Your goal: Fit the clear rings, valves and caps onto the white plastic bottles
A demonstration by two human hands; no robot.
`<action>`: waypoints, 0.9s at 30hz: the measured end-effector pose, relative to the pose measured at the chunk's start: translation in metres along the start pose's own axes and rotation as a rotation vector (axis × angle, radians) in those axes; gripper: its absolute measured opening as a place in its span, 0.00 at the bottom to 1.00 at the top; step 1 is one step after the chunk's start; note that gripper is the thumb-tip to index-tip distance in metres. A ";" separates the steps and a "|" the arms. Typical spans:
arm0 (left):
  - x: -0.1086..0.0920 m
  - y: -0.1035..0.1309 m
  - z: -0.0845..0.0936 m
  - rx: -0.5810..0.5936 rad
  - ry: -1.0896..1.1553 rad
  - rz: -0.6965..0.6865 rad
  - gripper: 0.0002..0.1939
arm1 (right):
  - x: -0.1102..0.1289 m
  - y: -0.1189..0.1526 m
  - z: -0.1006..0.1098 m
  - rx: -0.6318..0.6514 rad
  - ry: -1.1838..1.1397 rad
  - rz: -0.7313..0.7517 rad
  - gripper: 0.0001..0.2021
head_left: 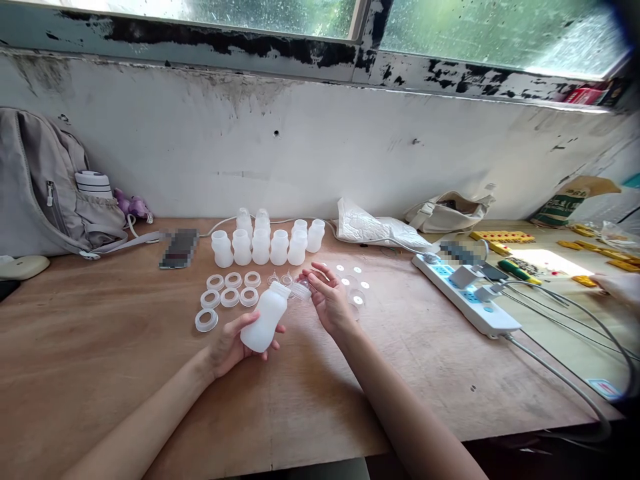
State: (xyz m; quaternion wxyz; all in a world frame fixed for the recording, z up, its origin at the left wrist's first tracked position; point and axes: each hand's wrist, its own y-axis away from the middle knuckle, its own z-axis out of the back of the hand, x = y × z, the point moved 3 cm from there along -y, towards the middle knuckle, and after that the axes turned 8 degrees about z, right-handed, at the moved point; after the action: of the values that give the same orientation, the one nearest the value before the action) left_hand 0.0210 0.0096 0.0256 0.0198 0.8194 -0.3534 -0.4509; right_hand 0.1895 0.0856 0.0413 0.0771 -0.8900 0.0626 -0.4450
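Observation:
My left hand (233,343) is wrapped round a frosted white baby bottle (265,320), tilted with its neck up and to the right. Just right of the bottle's mouth, my right hand (327,293) pinches a translucent screw ring (300,291) that seems to have a clear nipple in it. Ring and mouth are very close; I cannot tell whether they touch. Loose screw rings (230,297) lie in rows to the left. Behind my hands are clear nipples (273,277). Clear discs with white centres (357,300) lie to the right, partly hidden by my hand.
Several upright bottles (261,247) stand at the back, two with clear caps. A phone (179,249) and a backpack (45,180) are to the left. A power strip (465,297) with cables, white packaging (375,227) and a pouch (450,212) lie right; another person's hand (617,287) shows far right.

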 end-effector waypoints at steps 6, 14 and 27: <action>-0.004 -0.001 0.007 -0.202 0.049 -0.165 0.16 | -0.001 0.005 -0.005 0.103 0.246 0.033 0.13; -0.010 -0.008 0.009 -0.266 0.145 -0.344 0.14 | -0.005 0.022 -0.023 0.602 0.729 0.082 0.10; -0.017 -0.006 0.021 -0.635 -0.461 -0.554 0.27 | -0.007 0.030 -0.028 0.666 0.937 0.285 0.09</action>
State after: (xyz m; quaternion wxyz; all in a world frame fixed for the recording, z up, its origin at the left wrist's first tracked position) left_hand 0.0031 0.0300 0.0231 0.0696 0.7149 0.0384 -0.6947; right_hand 0.1613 0.0550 0.0463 0.3755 -0.5093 0.0659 -0.7715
